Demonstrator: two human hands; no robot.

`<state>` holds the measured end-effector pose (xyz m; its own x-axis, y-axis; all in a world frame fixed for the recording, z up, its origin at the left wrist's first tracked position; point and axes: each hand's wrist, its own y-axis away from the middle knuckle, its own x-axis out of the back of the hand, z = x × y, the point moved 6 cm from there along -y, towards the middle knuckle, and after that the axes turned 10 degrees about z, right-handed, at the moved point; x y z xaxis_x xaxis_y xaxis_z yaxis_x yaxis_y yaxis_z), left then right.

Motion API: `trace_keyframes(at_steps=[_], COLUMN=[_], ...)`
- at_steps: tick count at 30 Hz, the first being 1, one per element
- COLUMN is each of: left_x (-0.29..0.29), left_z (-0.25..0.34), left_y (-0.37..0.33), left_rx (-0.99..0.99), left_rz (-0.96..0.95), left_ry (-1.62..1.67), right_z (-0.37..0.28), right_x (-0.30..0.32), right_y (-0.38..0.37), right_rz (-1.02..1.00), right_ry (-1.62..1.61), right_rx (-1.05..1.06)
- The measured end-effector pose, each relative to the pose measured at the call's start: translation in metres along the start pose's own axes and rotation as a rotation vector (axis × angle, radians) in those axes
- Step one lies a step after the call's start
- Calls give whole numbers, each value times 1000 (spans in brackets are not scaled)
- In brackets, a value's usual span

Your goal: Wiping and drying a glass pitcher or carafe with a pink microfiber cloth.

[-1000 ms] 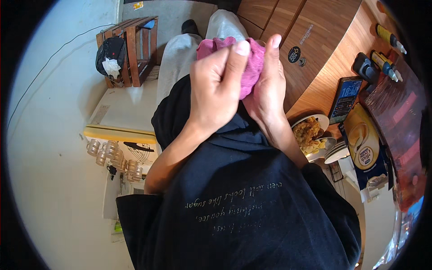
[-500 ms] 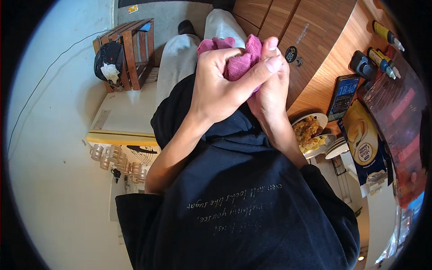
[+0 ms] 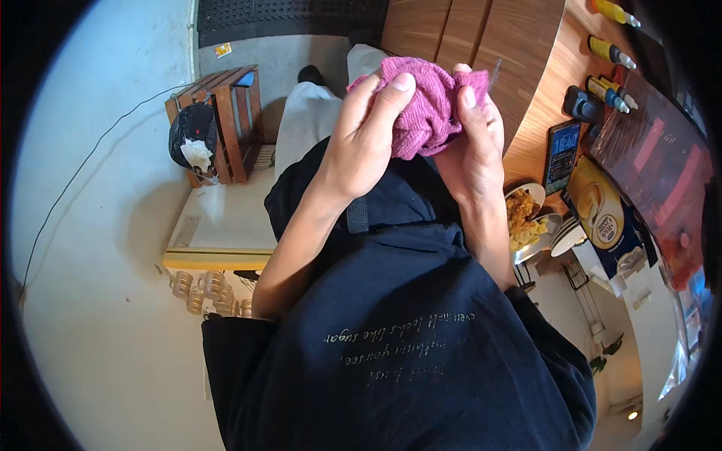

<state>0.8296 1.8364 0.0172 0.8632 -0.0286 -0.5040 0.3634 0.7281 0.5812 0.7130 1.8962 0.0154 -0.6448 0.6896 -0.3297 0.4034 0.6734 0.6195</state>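
A crumpled pink knitted cloth (image 3: 423,113) is held up in front of me, between my two hands. My left hand (image 3: 368,135) grips its left side, with the thumb pressed on the top. My right hand (image 3: 477,139) pinches a corner at the right, the thumb lying over the fabric. Most of the fingers are hidden behind the bunched folds. Both forearms reach up past my black shirt (image 3: 406,301).
At right, a wooden counter (image 3: 530,120) holds a phone (image 3: 562,156), several small bottles (image 3: 611,52), a plate of fried food (image 3: 523,214) and a yellow-and-blue package (image 3: 602,199). A wooden crate (image 3: 237,128) with a black bag (image 3: 193,135) stands at left by the wall.
The pink cloth was squeezed small between overlapping hands; now it is looser and more visible. My hands have moved apart, each on its own side of it.
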Motion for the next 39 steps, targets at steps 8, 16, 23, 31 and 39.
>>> trace_keyframes(at_steps=[8, 16, 23, 31, 39], left_x=[26, 27, 24, -2, -70], left_z=[20, 51, 84, 162, 262], left_y=[9, 10, -43, -152, -237], left_rx=[-189, -301, -142, -284, -389], left_rz=[-136, -256, 16, 42, 77], left_ry=[-316, -344, -165, -158, -441], right_z=[15, 7, -31, -118, -234], right_x=[-10, -41, -68, -98, -138], right_y=[8, 15, -9, -115, -211], right_rz=[116, 220, 125, 20, -32], right_ry=[70, 70, 400, 312, 592], right_rx=[68, 58, 210, 204, 356])
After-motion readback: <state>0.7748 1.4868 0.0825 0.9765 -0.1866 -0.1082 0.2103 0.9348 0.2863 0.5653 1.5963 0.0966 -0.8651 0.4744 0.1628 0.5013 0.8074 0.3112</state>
